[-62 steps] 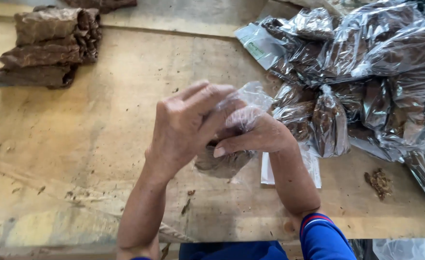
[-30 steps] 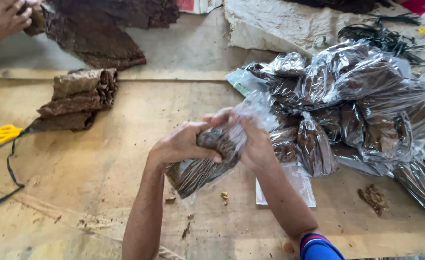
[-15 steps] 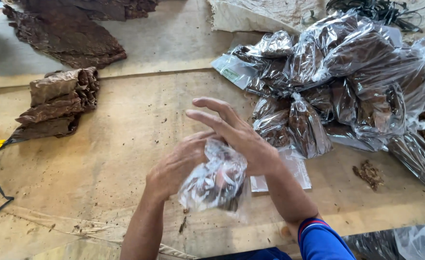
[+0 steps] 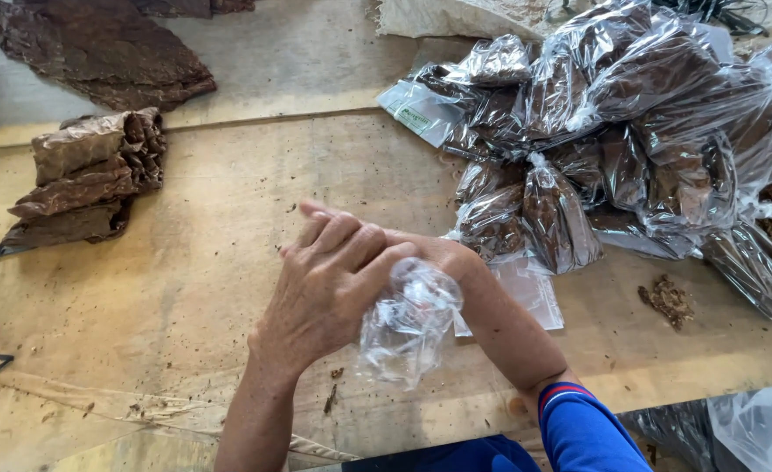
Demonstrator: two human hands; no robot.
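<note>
Since half a second earlier the left hand (image 4: pixel 329 284) had come over the top of the right hand (image 4: pixel 429 253), which had then been spread open above; the clear plastic bag (image 4: pixel 408 328) had turned and now hung lower, its crumpled loose end pointing toward 6 o'clock; the dark filling seen in it earlier no longer showed, and I could not tell where it sat.

Grip: left hand curled, fingers wrapped over the bag's upper part and over the right hand; right hand mostly hidden beneath, closed on the same bag as far as could be judged; its fingers could not be seen.

Key relation: the bag lay directly below and just to 4 o'clock of the left hand's knuckles; long axis roughly vertical in view, 12 to 6; the left hand was on top and nearer the bag's neck, the right forearm entering from 4 o'clock.

Surroundings: both hands over the wooden table (image 4: pixel 228 227); pile of filled bags (image 4: pixel 630 131) of dark leaf at 2 o'clock, well apart from the hands; flat empty bags (image 4: pixel 526 297) just beside the right wrist at 3 o'clock; stack of rolled brown leaves (image 4: pixel 89 175) at 10 o'clock; loose leaf sheets (image 4: pixel 106 48) at 11 o'clock; crumbs of leaf (image 4: pixel 665 299) at 3 o'clock.
</note>
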